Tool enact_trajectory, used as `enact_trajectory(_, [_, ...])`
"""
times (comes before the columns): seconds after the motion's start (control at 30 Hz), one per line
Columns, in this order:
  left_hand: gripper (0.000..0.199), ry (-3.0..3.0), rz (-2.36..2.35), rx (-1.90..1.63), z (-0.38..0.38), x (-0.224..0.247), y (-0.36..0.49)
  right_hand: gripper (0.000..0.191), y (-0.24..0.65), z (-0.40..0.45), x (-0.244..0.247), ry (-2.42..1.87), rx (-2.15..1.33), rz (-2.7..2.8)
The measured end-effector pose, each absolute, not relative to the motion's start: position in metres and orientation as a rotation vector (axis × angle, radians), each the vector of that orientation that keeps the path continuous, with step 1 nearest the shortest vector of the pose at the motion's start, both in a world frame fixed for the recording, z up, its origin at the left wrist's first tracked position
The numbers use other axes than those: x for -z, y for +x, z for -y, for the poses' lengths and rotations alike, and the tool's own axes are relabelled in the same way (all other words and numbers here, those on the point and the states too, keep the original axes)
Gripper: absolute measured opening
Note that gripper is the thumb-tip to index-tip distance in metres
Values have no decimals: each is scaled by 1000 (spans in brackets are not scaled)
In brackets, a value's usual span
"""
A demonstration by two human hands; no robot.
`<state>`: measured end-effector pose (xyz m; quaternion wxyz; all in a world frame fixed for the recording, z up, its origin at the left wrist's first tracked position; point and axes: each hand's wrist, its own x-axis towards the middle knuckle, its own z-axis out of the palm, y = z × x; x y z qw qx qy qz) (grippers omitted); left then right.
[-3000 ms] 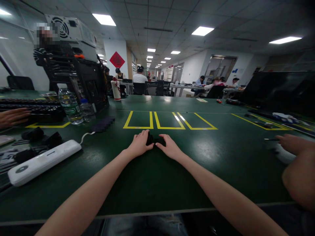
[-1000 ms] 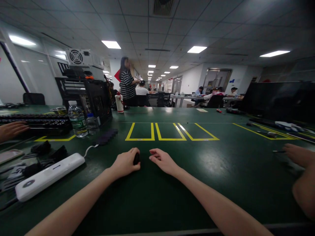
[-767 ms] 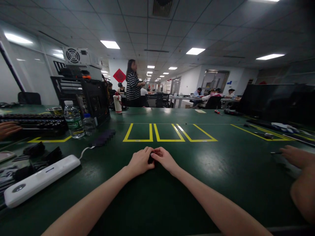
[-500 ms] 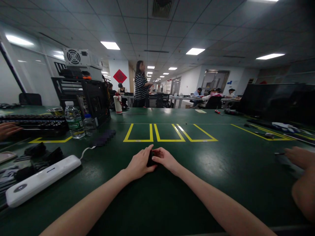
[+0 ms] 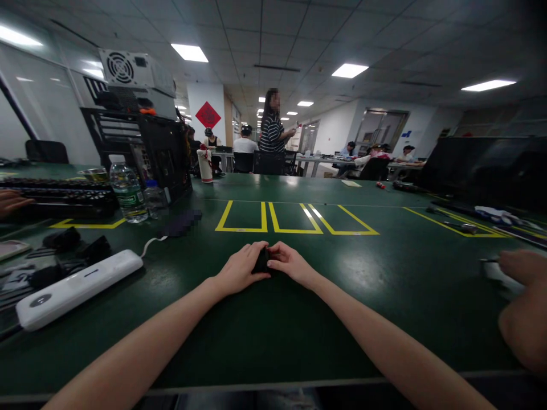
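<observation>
A small black object (image 5: 261, 262) sits between my two hands just above or on the green table (image 5: 273, 330); its kind is hard to make out because my fingers cover much of it. My left hand (image 5: 241, 266) is closed round its left side, thumb below and fingers on top. From the right, my right hand (image 5: 291, 265) pinches its edge with thumb and fingertips. Beyond my hands, yellow tape (image 5: 297, 231) marks several outlines on the tabletop.
To the left lie a white power strip (image 5: 81, 289), a water bottle (image 5: 127, 191), a smaller bottle (image 5: 154, 199) and an open computer case (image 5: 164, 154). Another person's hand (image 5: 523, 266) is at the right, and a co-worker's hand (image 5: 12, 202) at the far left.
The view has tilted down, so the table's near edge now shows. My hands keep hold of the black object with little change. The standing person in the background appears farther right.
</observation>
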<state>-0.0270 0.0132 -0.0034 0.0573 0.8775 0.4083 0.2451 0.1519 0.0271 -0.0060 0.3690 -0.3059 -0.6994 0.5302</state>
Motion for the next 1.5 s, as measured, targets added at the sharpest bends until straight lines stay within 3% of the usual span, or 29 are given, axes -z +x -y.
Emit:
enact_trajectory(0.33, [63, 2672, -1201, -719, -17, 3, -29, 35, 152, -20, 5, -789, -1256, 1908])
enact_trajectory(0.57, [65, 2662, -1120, -767, -17, 7, -30, 17, 149, -23, 4, -781, -1284, 1798])
enact_trajectory(0.73, [64, 2679, -1113, -802, -17, 9, -30, 27, 148, -29, 10, -836, -1316, 1758])
enact_trajectory(1.03, [63, 2660, -1062, -844, -19, 12, -31, 29, 149, -21, 7, -725, -1362, 1753])
enact_trajectory(1.2, [64, 2653, -1053, -841, -19, 11, -31, 19, 149, -23, 5, -743, -1340, 1732])
enact_trajectory(1.5, [65, 2674, -1019, -844, -18, 9, -30, 30, 152, -27, 5, -841, -1384, 1747])
